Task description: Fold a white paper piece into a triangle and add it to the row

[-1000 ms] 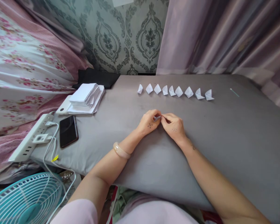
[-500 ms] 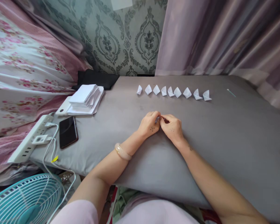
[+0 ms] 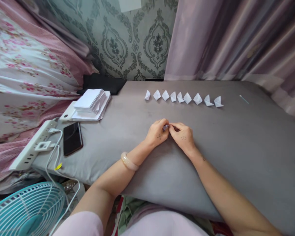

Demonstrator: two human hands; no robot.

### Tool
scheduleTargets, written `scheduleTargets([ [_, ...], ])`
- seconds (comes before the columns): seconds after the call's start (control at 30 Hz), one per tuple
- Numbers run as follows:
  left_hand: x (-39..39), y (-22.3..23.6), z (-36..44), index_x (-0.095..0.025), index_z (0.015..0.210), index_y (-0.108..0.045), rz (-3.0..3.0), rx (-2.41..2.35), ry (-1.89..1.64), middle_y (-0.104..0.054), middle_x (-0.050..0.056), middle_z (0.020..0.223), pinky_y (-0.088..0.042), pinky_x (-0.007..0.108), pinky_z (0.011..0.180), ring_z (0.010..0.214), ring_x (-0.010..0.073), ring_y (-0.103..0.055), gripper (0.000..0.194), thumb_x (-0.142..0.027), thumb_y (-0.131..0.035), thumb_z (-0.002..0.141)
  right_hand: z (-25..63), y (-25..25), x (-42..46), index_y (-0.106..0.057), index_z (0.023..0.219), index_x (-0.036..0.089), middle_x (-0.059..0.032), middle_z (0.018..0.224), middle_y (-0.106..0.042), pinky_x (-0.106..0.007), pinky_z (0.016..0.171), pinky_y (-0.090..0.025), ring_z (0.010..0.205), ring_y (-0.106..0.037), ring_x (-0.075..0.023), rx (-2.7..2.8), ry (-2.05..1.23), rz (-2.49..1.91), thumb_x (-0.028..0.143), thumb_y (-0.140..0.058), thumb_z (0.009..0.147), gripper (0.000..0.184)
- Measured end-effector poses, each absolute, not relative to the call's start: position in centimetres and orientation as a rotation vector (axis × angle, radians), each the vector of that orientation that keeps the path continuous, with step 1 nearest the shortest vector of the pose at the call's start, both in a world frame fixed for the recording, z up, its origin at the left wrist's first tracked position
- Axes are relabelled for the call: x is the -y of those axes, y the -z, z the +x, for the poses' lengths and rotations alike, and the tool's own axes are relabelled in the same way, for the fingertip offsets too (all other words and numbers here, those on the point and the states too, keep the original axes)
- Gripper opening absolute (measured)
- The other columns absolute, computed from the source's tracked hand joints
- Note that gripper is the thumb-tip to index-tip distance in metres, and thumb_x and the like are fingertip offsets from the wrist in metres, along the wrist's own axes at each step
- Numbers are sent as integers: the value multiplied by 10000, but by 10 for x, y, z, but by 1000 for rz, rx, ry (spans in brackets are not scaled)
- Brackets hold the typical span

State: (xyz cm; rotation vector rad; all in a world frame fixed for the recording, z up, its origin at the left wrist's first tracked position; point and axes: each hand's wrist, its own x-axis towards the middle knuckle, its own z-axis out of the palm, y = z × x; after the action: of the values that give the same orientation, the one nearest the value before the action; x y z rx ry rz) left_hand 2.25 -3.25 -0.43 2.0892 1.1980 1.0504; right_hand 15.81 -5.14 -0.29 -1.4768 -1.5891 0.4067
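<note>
My left hand and my right hand meet over the middle of the grey-covered table. Between their pinched fingertips is a small folded piece of white paper, mostly hidden by the fingers. Both hands are closed on it, thumbs and forefingers touching or nearly so. Beyond them, a row of several small folded paper boats stretches across the far part of the table.
At the left lie a stack of white paper, a black phone and a power strip with white cables. A teal fan stands below the table's left edge. A thin stick lies far right.
Both hands keep their pinch on the paper, with only a slight shift of the fingers; a bit more of the paper shows. The whole view has moved slightly.
</note>
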Motion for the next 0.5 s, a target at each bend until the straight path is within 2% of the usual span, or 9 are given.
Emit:
scheduleTargets([
  [0.33,32,2,20,-178,840,-557,1884,-1226,-1043,-628,18,826,-480,225,685,753,113,-576,126,-128,-502,738,163,1,52,-755,843,182,-76,878,-747,-310,775,-530,767,-692,-195,1555,-475,-1536,255,-565,788,211],
  [0.5,30,-3,18,-174,793,-565,1815,-1355,-988,-616,-3,736,-444,223,646,669,104,-546,96,-143,-506,725,165,3,50,-752,833,188,-71,876,-749,-317,783,-526,783,-698,-205,1519,-539,-1557,268,-565,775,211],
])
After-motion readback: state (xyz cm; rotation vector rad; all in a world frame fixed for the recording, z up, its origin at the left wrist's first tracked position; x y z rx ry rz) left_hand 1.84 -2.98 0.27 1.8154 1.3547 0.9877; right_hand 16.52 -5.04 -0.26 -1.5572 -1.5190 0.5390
